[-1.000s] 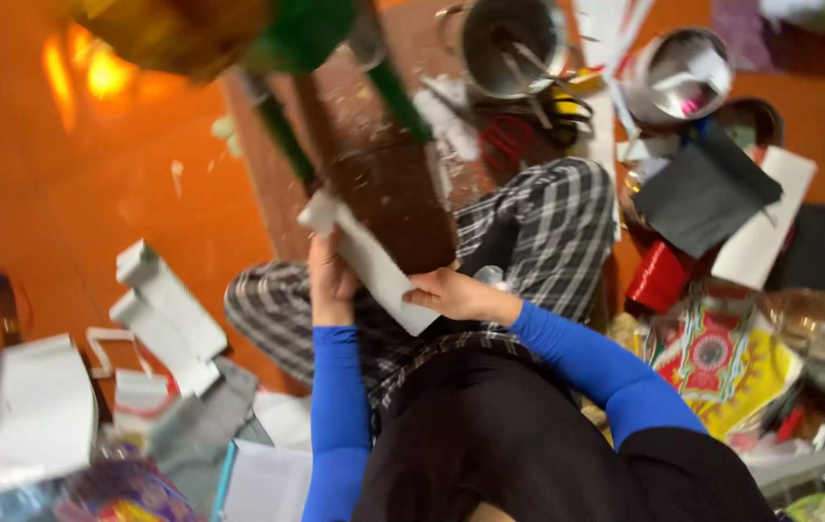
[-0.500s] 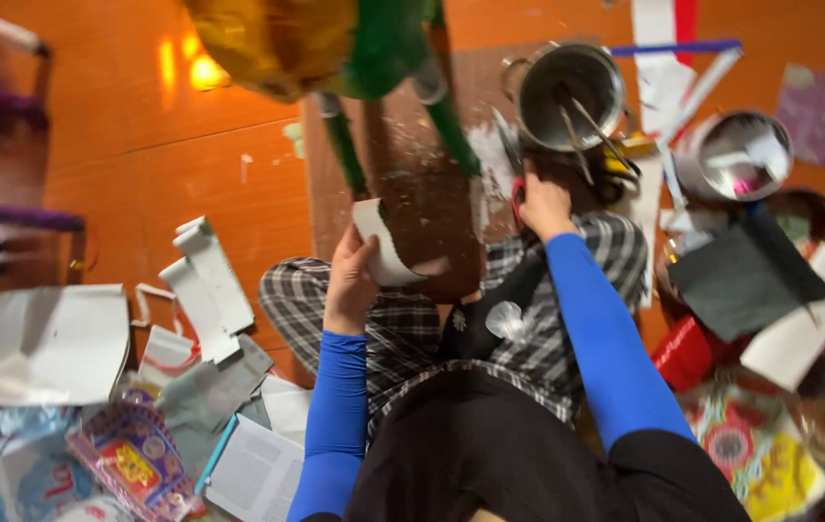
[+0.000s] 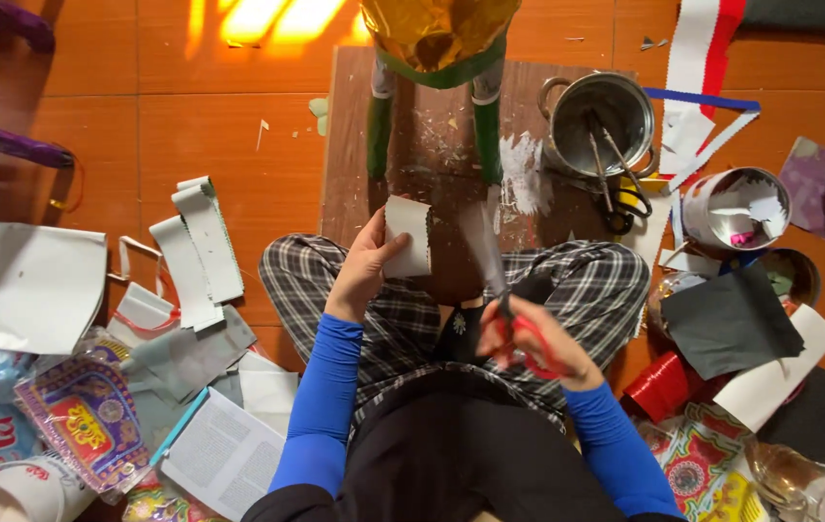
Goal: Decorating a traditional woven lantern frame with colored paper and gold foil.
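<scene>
Scissors (image 3: 507, 290), blades pointing up-left, right hand (image 3: 529, 340)

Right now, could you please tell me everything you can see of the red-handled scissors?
The red-handled scissors are in the right hand, whose fingers pass through the red loops, which look plastic. The long grey blades look metal, are motion-blurred, and point up and away from the person, over the plaid trousers toward the wooden board. Whether the blades are parted is unclear. They seem not to touch the curled white paper piece held by the left hand.
</scene>
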